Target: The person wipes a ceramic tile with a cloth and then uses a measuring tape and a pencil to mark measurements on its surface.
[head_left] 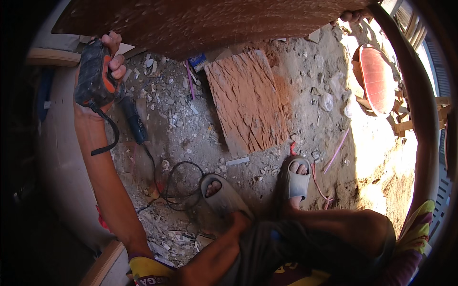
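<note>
At the upper left, my left hand point(115, 59) is closed around a black and orange tape measure point(93, 71) with a black wrist strap dangling from it. A large brown, rough-textured slab point(200, 24) spans the top of the view, just beside the left fingers. Whether those fingers also touch it, I cannot tell. With my right arm stretched far up, my right hand point(351, 17) has its curled fingers at the slab's right edge; most of that hand is hidden. Below lies a reddish, ridged slab point(248, 102), flat on the ground.
Rubble and chips point(171, 102) cover the ground. A dark blue corded power tool point(133, 119) lies at left, its cable point(183, 164) looping near my sandalled left foot point(217, 190). A blue box point(196, 61) sits beyond. A red oval object point(377, 78) lies at right in sunlight.
</note>
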Action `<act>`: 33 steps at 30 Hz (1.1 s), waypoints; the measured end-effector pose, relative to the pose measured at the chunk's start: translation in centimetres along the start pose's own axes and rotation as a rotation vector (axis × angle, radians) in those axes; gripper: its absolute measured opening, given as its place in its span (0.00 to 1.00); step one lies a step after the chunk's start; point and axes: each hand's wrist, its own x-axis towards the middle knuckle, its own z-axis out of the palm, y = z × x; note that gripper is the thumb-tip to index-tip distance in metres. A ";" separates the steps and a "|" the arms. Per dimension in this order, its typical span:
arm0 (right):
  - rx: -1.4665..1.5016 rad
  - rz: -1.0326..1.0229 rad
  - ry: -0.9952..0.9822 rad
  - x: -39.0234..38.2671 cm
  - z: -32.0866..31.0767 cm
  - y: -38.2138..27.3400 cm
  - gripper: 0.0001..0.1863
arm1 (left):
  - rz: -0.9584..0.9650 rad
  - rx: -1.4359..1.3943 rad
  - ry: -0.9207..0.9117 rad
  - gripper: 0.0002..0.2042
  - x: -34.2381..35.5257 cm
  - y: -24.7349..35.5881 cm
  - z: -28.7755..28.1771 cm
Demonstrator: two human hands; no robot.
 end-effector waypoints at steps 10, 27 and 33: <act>0.009 0.008 0.000 0.5 -0.6 0.7 0.31 | -0.002 0.074 -0.014 0.19 0.5 0.8 -0.6; 0.015 0.015 -0.007 -0.1 -0.4 0.2 0.31 | 0.095 0.123 0.134 0.10 0.0 0.6 0.6; 0.015 0.055 -0.055 -1.6 1.3 0.6 0.32 | 0.059 0.151 0.150 0.12 0.0 -0.3 -1.2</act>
